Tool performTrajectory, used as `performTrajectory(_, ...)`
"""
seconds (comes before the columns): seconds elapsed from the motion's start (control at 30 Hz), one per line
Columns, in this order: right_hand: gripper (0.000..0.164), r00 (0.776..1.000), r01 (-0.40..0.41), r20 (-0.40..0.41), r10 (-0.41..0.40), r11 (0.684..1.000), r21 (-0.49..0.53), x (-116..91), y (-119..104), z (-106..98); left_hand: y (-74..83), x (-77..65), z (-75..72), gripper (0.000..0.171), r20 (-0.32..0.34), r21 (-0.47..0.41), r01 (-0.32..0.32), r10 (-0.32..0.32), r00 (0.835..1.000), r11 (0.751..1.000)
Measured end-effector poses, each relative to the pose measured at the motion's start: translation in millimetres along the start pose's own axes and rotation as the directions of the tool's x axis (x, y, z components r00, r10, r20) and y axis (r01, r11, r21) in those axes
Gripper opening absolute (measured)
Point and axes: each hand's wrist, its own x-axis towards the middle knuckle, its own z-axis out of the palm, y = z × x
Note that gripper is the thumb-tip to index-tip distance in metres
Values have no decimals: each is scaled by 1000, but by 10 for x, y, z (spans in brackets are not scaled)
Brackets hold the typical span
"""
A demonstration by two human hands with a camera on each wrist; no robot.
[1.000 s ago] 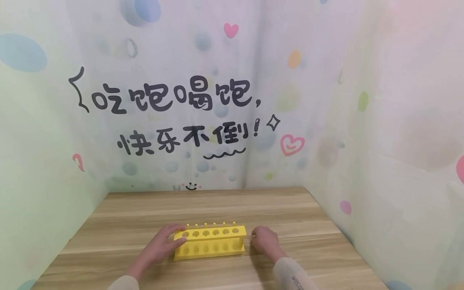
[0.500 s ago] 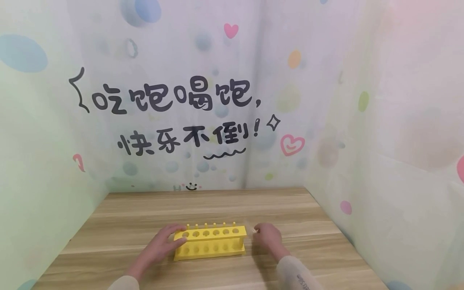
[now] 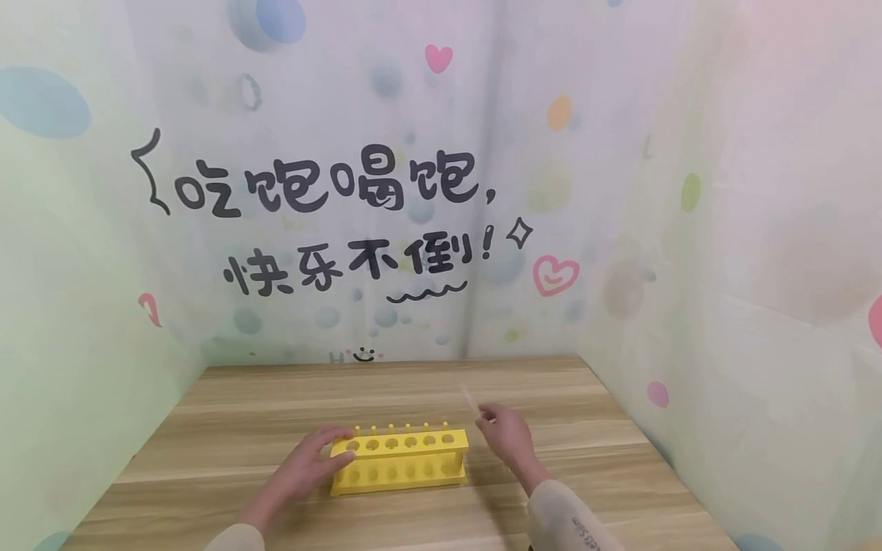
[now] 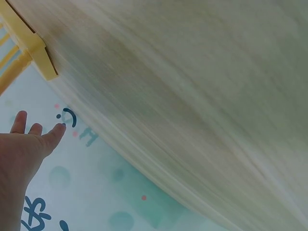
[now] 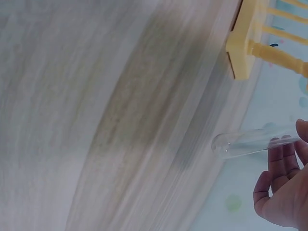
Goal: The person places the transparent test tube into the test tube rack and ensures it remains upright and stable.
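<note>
A yellow test tube rack [image 3: 413, 453] stands on the table, with a row of round holes along its top and short pegs behind. At its left end my left hand [image 3: 306, 459] holds the top plate, thumb in front and fingers behind. My right hand [image 3: 507, 438] is raised just beyond the rack's right end and pinches a clear test tube [image 5: 243, 145]. In the right wrist view the tube's rounded end points away from the fingers. It is tilted and apart from the rack. Only the outer fingers of the left hand show in the left wrist view.
The wood-grain table [image 3: 276, 398] carries the rack near its front middle. A pale printed curtain [image 3: 386, 321] with black lettering stands along the back edge, and similar curtains rise at both sides.
My right hand has risen slightly from beside the rack, and the test tube has swung into view, slanting up and to the left. The left hand and rack have stayed in place.
</note>
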Motion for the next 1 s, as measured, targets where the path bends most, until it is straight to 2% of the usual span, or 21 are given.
performTrajectory(0.4, 30, 994, -3, -102, 23, 982, 190, 60, -146, 9, -3, 15, 10, 46, 5, -11, 52, -52, 999, 999)
performTrajectory(0.57, 29, 991, 13, -134, 27, 958, 286, 81, -211, -25, 2, 7, 6, 47, 12, -27, 65, -65, 998, 998)
performTrajectory(1.0, 28, 981, 106, -193, -16, 879, 464, 101, -433, -113, 6, -9, -11, 46, 15, -22, 30, -30, 999, 999)
